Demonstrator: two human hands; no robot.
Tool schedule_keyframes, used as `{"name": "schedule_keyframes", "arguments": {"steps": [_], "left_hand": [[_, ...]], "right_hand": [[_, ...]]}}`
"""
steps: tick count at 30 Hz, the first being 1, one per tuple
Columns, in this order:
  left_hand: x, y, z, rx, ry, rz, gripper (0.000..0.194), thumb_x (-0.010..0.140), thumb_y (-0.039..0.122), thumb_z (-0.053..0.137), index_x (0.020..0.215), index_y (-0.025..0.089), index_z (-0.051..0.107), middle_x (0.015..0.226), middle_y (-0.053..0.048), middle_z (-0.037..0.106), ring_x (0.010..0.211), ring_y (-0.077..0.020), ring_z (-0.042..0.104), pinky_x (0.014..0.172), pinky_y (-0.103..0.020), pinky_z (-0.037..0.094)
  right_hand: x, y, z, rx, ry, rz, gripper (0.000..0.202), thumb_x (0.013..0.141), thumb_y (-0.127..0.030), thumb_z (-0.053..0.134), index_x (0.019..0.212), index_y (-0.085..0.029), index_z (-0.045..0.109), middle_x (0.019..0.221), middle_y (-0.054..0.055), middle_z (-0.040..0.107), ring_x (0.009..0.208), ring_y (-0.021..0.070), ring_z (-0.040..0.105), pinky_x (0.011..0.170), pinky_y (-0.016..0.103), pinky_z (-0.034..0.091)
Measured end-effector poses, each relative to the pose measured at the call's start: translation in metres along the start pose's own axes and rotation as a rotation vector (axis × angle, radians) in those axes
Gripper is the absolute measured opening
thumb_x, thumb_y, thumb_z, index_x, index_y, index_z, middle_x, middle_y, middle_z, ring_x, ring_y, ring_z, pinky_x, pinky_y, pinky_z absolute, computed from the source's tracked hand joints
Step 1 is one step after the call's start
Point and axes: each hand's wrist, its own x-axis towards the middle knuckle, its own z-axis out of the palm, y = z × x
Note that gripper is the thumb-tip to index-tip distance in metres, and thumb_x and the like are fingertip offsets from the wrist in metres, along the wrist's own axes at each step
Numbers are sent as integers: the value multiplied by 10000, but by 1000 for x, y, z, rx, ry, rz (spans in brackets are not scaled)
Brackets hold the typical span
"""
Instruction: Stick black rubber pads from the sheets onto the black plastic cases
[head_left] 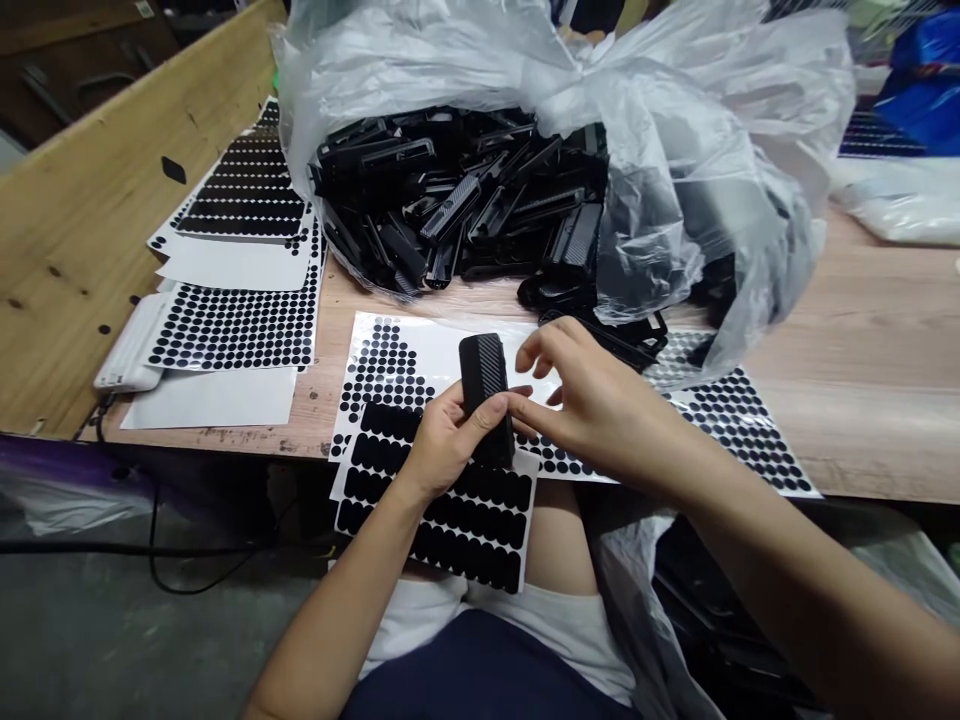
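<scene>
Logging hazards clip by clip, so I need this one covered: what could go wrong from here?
The sticker sheet juts past the table's front edge above the lap, so a bump might knock it off.
The plastic bag overlaps the dotted sheet; a tug on it could drag that sheet along.
Only the left hand appears to support the black piece, so a loosened grip might drop it.

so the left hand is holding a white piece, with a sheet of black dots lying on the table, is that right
Not quite: the piece is black, as the head view shows. The left hand does hold it, and a sheet of black dots lies on the table.
</scene>
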Motion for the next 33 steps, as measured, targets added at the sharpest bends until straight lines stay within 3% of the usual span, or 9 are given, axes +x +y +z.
{"name": "schedule_keyframes", "arguments": {"steps": [5,10,14,18,20,23,26,29,33], "left_hand": [[1,4,0,-12,-68,-36,556,856,571,761,1201,146,659,964,-134,801,525,-178,705,465,-235,473],[1,11,-4,-101,-80,-60,678,840,656,694,1260,124,671,1034,-184,798,587,-221,733,466,-249,444],[2,16,-5,-253,18,20,807,831,817,573,1324,187,678,1277,-178,743,967,-304,764,585,-284,535],[0,11,2,-186,36,105,631,791,656,796,1224,199,749,1386,-128,699,1281,-321,644,892,-340,580],[-1,9,6,-177,48,94,562,811,603,811,1177,179,770,1338,-133,725,1298,-317,635,974,-356,555],[-1,9,7,-210,52,52,546,817,583,813,1156,158,771,1230,-144,767,1180,-308,703,928,-360,570],[1,11,5,-219,96,24,555,815,556,818,1208,170,751,932,-67,788,784,-193,745,694,-280,571],[4,10,3,-203,143,27,518,807,523,836,1182,173,766,732,24,672,525,-72,563,484,-189,429],[4,6,4,-169,170,52,470,810,531,835,1108,170,794,708,29,618,549,-58,519,514,-176,428]], "right_hand": [[14,12,-5,338,-154,47,703,765,-495,772,1395,-250,581,1354,123,624,1034,277,658,782,387,586],[21,10,-11,452,-100,127,429,735,-548,827,974,-197,766,874,61,743,808,229,677,706,352,560],[9,9,-8,897,82,361,416,663,-528,892,866,-244,665,902,35,728,804,223,726,678,341,599],[-25,-3,20,1062,-135,450,383,769,-568,803,928,-229,725,1001,81,758,980,280,736,799,412,628],[-44,-10,32,982,-131,418,404,833,-575,755,1003,-209,755,986,75,762,985,268,717,822,391,608],[-61,-12,32,837,-263,344,385,843,-547,767,984,-189,771,881,45,755,859,231,698,785,347,579],[-63,-2,18,656,-460,303,348,840,-543,768,848,-195,777,794,38,752,749,212,685,695,320,561],[-59,8,15,560,-377,350,382,818,-582,770,792,-201,770,742,50,752,703,212,696,663,323,568],[-59,2,34,791,-288,414,415,787,-599,794,846,-197,711,729,42,738,685,203,737,679,332,613]]}}
